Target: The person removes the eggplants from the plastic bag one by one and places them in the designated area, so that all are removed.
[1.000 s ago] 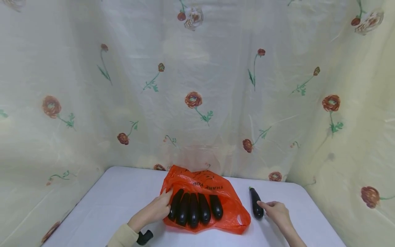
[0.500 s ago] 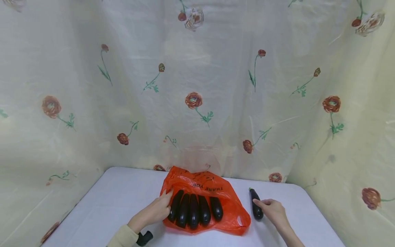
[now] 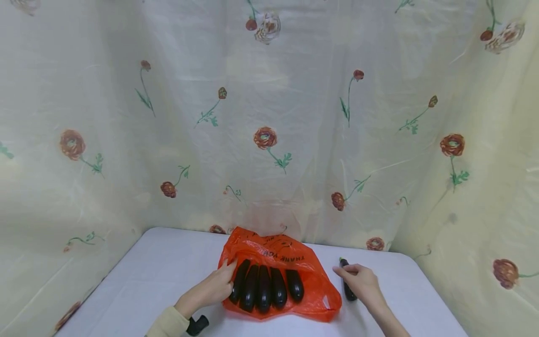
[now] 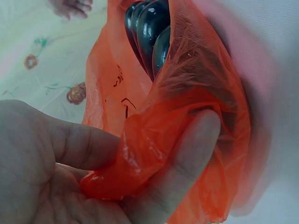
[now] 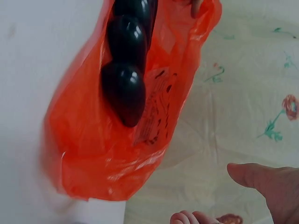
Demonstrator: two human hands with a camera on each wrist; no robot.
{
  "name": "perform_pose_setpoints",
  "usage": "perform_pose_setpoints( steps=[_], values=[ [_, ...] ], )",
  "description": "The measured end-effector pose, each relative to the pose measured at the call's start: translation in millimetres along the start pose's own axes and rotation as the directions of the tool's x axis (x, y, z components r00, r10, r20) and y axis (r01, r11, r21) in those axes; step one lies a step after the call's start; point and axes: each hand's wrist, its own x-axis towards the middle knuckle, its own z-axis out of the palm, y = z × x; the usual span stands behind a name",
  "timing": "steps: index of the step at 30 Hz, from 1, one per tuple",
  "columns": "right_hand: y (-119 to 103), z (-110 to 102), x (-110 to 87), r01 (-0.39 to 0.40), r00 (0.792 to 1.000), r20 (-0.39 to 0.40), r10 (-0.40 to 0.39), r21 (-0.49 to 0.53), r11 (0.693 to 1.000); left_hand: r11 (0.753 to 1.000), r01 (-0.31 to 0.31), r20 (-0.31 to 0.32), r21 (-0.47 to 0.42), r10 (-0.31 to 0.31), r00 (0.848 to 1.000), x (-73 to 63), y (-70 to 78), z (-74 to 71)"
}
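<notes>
An orange-red plastic bag (image 3: 316, 292) with black "THANK YOU" print lies on the white table, its mouth folded back. Several dark, glossy eggplants (image 3: 264, 288) lie side by side inside it. My left hand (image 3: 215, 282) pinches the bag's left edge; in the left wrist view the thumb and fingers (image 4: 198, 140) grip the bunched plastic. One more eggplant (image 3: 349, 291) rests on the table right of the bag. My right hand (image 3: 361, 280) is over that eggplant, hiding part of it. In the right wrist view its thumb (image 5: 250, 175) and fingertips stand apart with nothing between them.
A white table (image 3: 168, 262) with rounded far corners carries everything. Flower-printed curtains (image 3: 294, 93) hang behind it and along both sides. By the left sleeve (image 3: 168, 323) a small black object (image 3: 198, 324) shows, partly hidden by the wrist.
My right hand has moved left and slightly away from me, off the lone eggplant's side to above its upper half. That eggplant stays in place. The left hand keeps its hold on the bag.
</notes>
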Motion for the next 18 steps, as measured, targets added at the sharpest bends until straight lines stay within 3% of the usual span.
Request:
perform_pose_setpoints(
  steps=[7, 18],
  values=[
    [-22, 5, -11.8, 0.040, 0.999, 0.022, -0.040, 0.017, 0.999, 1.000, 0.003, 0.007, -0.012, -0.003, 1.000, 0.6, -0.1, 0.8],
    [-37, 17, -19.3, 0.064, 0.994, 0.087, -0.068, 0.056, 0.996, 1.000, 0.014, 0.013, -0.016, -0.014, 1.000, 1.7, -2.7, 0.7]
  ],
)
